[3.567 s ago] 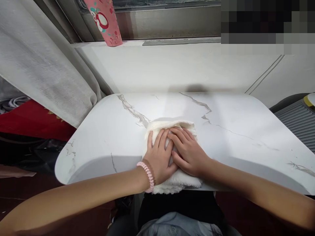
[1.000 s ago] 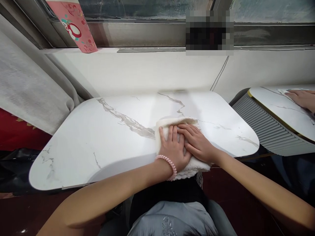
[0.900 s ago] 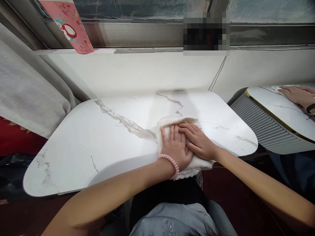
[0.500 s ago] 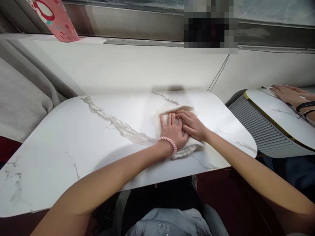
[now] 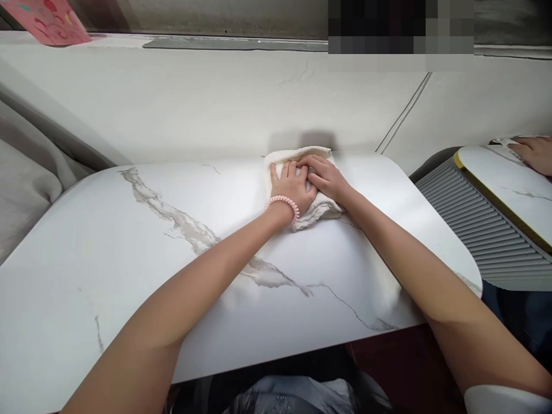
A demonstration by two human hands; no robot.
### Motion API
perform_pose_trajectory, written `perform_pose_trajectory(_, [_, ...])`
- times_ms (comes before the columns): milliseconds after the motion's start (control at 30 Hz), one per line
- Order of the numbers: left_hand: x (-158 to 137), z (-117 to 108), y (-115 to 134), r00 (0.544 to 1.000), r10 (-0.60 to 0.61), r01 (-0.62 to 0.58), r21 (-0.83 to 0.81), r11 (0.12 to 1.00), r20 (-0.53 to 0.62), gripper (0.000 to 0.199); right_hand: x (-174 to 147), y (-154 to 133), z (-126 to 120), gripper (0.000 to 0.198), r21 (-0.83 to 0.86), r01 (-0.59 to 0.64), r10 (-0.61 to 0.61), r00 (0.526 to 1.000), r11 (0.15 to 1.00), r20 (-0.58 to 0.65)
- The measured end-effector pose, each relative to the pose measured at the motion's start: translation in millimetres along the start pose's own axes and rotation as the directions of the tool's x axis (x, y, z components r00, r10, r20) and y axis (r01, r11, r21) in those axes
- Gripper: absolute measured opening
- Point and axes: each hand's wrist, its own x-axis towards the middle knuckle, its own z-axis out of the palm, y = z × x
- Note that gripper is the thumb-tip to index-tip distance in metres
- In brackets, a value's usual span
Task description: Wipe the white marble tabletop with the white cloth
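Observation:
A folded white cloth (image 5: 321,208) lies on the marble-patterned white table (image 5: 150,247), close to its far edge by the wall. My left hand (image 5: 292,187) rests flat on the cloth with fingers spread, a pink coiled band around its wrist. Next to it, my right hand (image 5: 328,179) presses on the cloth from the right. Its fingers are apart and slightly bent, their tips reaching beside and partly over the left hand's fingers. Part of the cloth is hidden under both hands.
A white wall (image 5: 194,98) with a ledge stands behind the table. A pink printed item (image 5: 60,23) sits at upper left, above a grey curtain (image 5: 26,167). At right, another person's hand (image 5: 535,154) rests on a cloth on a second table (image 5: 509,178) with ribbed sides.
Both my hands and the cloth have slid away from me across the table to its far edge. The view has tilted downward. The other person's hand shows less at the right.

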Motion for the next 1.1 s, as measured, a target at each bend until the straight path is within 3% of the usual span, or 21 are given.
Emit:
perform_pose_trajectory(300, [51.8,7.9,-5.3,0.998,0.054,-0.054,-0.006,0.999,0.029,0.052,18.4,36.2,-0.2,0.034,0.029,-0.117,0.120,0.983,0.993,-0.137])
perform_pose_trajectory(467, [58.7,9.1,-4.5,0.996,0.078,-0.078,0.008,0.997,0.041,0.051,14.4,40.3,-2.6,0.035,0.013,-0.161,0.161,0.974,0.987,-0.159])
perform_pose_trajectory(633, [47.5,10.2,6.2,0.993,0.111,-0.111,-0.006,0.994,0.044,0.053,-4.4,35.6,-10.6,0.038,-0.007,-0.151,0.148,0.978,0.988,-0.149])
perform_pose_trajectory(867, [17.9,14.3,39.7,0.991,0.121,-0.119,-0.026,0.993,0.056,0.056,-46.4,26.0,-25.1,0.037,-0.023,-0.136,0.131,0.980,0.991,-0.151])
perform_pose_trajectory(1100, [-23.8,12.9,59.0,0.984,0.170,-0.168,-0.041,0.985,0.054,0.055,-89.8,-5.1,-31.8,0.039,-0.065,-0.171,0.160,0.976,0.983,-0.149])
